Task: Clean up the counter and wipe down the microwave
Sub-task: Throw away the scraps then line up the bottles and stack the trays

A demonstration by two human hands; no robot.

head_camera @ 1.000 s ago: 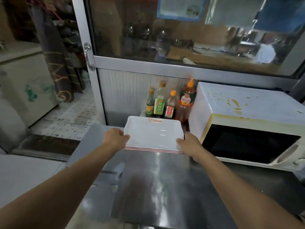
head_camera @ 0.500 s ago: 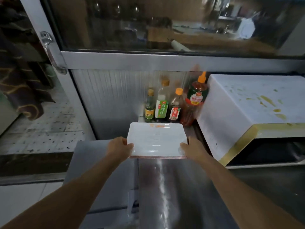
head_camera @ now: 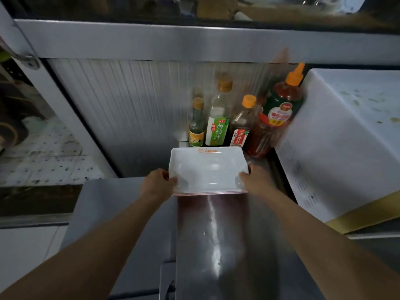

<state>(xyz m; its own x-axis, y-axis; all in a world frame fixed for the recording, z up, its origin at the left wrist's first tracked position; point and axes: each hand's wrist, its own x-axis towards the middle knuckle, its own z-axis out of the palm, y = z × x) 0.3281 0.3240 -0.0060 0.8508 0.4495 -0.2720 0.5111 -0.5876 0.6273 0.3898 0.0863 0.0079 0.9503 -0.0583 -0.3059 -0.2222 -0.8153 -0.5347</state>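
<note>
White plates, stacked, are gripped at both ends by the left hand and right hand; pushed further up-frame, they risk toppling the sauce bottles.

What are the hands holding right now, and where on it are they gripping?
Both hands grip the white rectangular tray: the left hand on its left short edge, the right hand on its right short edge, near the front corners.

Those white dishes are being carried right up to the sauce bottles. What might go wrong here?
1. The stacked white dishes, held at their sides by the left hand and right hand, may bump the dark sauce bottle just behind and topple it.
2. The tall red sauce bottle already looks tilted toward the microwave; a nudge might tip it.
</note>
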